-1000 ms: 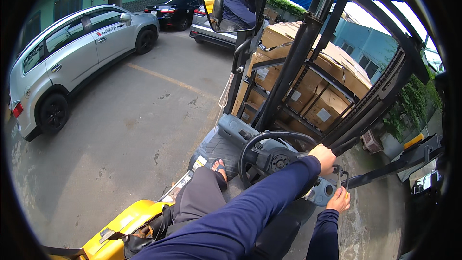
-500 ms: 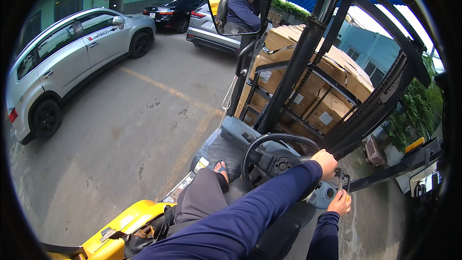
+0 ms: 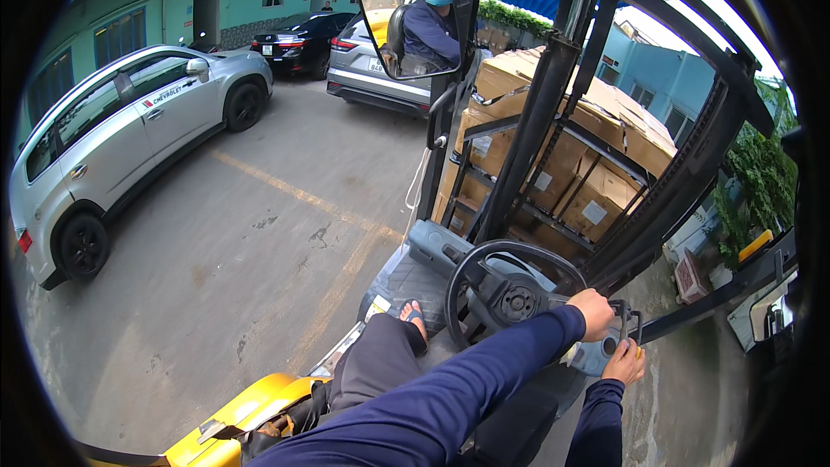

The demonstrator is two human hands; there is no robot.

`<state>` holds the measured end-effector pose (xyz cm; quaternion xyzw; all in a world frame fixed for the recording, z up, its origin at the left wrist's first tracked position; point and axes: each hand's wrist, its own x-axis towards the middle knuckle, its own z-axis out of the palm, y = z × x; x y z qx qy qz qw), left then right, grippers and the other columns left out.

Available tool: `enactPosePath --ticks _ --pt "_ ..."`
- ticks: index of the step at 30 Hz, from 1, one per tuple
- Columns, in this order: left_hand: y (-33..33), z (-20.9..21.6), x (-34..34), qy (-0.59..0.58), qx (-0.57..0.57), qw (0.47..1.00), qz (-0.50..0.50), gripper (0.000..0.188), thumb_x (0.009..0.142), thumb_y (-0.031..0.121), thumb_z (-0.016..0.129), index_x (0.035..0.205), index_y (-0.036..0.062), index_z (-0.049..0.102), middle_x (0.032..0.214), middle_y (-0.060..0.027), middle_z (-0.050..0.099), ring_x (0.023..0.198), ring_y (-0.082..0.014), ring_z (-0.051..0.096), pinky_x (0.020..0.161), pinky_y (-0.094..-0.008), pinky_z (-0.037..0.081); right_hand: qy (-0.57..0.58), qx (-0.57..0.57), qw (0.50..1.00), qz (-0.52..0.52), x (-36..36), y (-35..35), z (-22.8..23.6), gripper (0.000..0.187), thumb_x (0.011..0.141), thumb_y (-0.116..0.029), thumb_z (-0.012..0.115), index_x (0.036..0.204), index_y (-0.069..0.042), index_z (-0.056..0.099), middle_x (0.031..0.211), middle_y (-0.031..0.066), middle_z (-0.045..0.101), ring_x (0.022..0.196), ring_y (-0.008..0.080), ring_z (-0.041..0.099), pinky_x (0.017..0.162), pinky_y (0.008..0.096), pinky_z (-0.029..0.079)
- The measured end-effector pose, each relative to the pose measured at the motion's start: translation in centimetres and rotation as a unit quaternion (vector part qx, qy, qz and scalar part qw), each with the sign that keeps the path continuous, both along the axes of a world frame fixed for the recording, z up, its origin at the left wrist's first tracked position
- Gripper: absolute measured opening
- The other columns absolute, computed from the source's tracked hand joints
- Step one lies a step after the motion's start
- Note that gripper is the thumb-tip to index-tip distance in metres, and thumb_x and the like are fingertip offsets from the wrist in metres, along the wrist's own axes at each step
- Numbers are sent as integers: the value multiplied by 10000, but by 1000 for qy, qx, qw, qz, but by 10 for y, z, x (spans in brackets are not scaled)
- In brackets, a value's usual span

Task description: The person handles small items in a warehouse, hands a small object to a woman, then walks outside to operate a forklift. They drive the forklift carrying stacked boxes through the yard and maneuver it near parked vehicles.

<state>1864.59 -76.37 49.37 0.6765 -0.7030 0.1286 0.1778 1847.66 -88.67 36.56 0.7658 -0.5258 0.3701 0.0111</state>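
I sit at the black steering wheel [image 3: 456, 298] of a forklift. My left hand [image 3: 593, 313], its dark blue sleeve stretched across my lap, is closed on the right side of the wheel; the fingers' far side is hidden. Just below and right of it, my right hand [image 3: 624, 362] is closed around a control lever [image 3: 628, 333] beside the grey dashboard console [image 3: 592, 355]. My sandalled foot [image 3: 415, 316] rests on the ridged floor plate [image 3: 398, 281].
Stacked cardboard boxes [image 3: 566, 164] stand beyond the black mast [image 3: 527, 147]. To the left are a silver car [image 3: 138, 130], a black car [image 3: 298, 45] and a grey car [image 3: 380, 69]. A mirror [image 3: 411, 13] hangs ahead; a planter [image 3: 690, 277] stands at right.
My view has shifted slightly, so the wheel, console and both hands appear a little lower and further right. Both hands keep their places on the wheel and lever.
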Motion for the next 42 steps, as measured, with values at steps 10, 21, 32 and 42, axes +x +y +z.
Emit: enactPosePath --ticks 10,21,32,42 --pt "-83 -16 96 -26 -18 999 6 293 788 368 692 794 77 723 687 -124 693 724 -299 702 732 -424 535 -16 46 999 -4 95 -77 -13 374 992 -389 525 1194 -105 660 1273 207 606 1289 345 486 1062 502 325" --pt "-152 0 205 27 -45 996 75 201 846 256 634 845 68 707 780 -185 713 785 -345 712 764 -463 553 -41 -129 991 -20 196 -160 -38 359 909 -468 617 1101 -176 699 1100 83 638 1019 305 612 840 526 450" --pt "-195 31 325 56 -89 969 222 196 852 276 657 863 83 694 819 -138 724 835 -316 708 814 -454 521 -40 -14 999 2 250 -187 -16 360 961 -375 561 1184 -115 672 1258 254 605 1289 388 481 1070 520 307" --pt "-164 65 442 104 -121 931 329 241 890 314 629 906 99 737 883 -154 731 873 -356 696 812 -465 550 -56 -10 998 10 306 -207 11 342 950 -373 585 1157 -118 682 1190 163 669 1298 363 486 1081 546 284"
